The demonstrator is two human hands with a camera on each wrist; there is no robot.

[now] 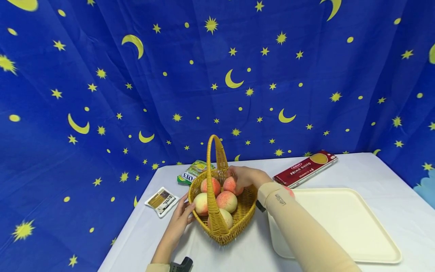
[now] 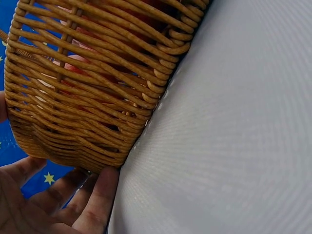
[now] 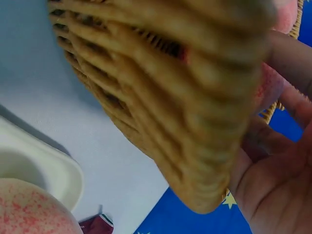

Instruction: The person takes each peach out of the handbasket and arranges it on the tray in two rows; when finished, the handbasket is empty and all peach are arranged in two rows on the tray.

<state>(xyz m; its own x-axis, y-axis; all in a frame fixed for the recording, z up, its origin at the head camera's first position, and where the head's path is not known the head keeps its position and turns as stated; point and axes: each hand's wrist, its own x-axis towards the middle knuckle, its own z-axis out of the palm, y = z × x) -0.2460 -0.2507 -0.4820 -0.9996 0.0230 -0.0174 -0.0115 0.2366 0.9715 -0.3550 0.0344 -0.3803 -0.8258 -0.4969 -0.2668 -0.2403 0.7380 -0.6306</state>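
Note:
A golden wicker basket (image 1: 249,217) with a tall arched handle stands on the table, with several peaches inside, such as a yellow-and-pink peach (image 1: 226,201). My right hand (image 1: 245,176) reaches over its far right rim and grips a pinkish-red peach (image 1: 229,184) within the basket. Fingers also show around that peach (image 3: 269,87) in the right wrist view, partly behind the wicker. My left hand (image 1: 179,219) rests against the basket's left side, thumb at the rim. In the left wrist view, its fairly straight fingers (image 2: 100,200) touch the outer wall low down.
To the right lies a cream tray (image 1: 340,226), with another peach (image 1: 289,192) at its far left corner, partly behind my right sleeve. A red spaghetti box (image 1: 306,169) lies behind the tray. Green bag (image 1: 195,172) behind the basket; small white-edged packet (image 1: 162,202) left.

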